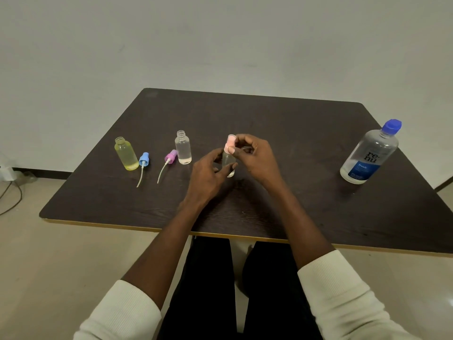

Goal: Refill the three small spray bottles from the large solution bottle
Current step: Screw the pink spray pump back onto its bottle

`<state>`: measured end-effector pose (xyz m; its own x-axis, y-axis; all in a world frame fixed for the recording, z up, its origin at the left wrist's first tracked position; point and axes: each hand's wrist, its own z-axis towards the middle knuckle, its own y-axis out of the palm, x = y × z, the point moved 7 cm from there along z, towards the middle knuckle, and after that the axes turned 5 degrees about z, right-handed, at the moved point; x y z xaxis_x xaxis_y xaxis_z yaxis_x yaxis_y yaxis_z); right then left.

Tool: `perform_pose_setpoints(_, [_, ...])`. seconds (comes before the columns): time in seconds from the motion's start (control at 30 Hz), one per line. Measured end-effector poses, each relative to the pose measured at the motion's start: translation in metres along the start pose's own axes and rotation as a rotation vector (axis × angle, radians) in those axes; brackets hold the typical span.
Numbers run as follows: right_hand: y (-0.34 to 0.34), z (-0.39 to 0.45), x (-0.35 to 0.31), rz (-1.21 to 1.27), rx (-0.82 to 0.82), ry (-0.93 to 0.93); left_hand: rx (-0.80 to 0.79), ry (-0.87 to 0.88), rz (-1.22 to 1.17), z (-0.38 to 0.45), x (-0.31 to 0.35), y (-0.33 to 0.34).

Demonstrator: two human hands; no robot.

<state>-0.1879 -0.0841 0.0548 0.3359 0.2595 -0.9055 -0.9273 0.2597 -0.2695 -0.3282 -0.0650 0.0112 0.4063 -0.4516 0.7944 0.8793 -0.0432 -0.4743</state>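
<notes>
**benchrat:** Unscrewing the last one, by the look of it. The left hand (210,168) was wrapped around the small clear spray bottle (229,163) standing mid-counter, and the right hand (252,153) was pinching its pale pink spray cap (230,142) between thumb and fingertips.

**mixit_99:** So no pouring yet?

**benchrat:** Nope, I'd say still the opening stage. The small yellow-tinted bottle (126,154) and the other small clear bottle (183,148) stood open-necked to the left, with a blue spray cap (144,159) and a purple spray cap (170,156) lying beside them, dip tubes trailing toward the near edge. The large clear solution bottle with the blue lid (370,153) sat well apart at the right, lid on.

**mixit_99:** Next move?

**benchrat:** Probably lift the pink cap straight up so the tube clears the neck, park it, then reach for the big bottle. Narrow necks, so the pour would need a steady aim.

**mixit_99:** Setup?

**benchrat:** Dark wood-grain counter (294,133) with a light edge strip, plain pale wall (220,40) behind, beige floor (36,266), some cables (11,192) at the far left.
</notes>
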Motion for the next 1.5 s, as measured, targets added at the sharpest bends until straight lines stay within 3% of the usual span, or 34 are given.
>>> perform_pose_setpoints(0.37, [0.004,-0.002,-0.006,0.062,-0.107,0.022,0.013,-0.001,0.014,0.001,0.002,-0.001])
perform_pose_setpoints(0.6, [0.004,0.003,0.004,0.019,0.028,0.038,0.003,0.010,0.029,0.000,0.001,0.000])
perform_pose_setpoints(0.87, [0.006,-0.005,0.008,0.133,-0.048,0.100,0.000,0.002,0.029,0.001,0.001,0.000])
perform_pose_setpoints(1.1, [0.004,-0.003,0.010,0.108,0.083,0.057,0.008,-0.005,0.034,0.000,-0.002,0.000])
perform_pose_setpoints(1.2, [0.007,-0.004,0.011,0.031,0.064,0.035,0.001,0.006,0.017,-0.001,0.001,-0.001])
perform_pose_setpoints(1.33, [0.008,-0.006,0.011,0.132,-0.003,0.084,0.008,-0.022,0.027,0.000,-0.002,0.000])
perform_pose_setpoints(1.5, [0.003,-0.006,0.012,0.150,0.100,0.074,0.016,-0.030,0.018,0.000,-0.001,-0.001])
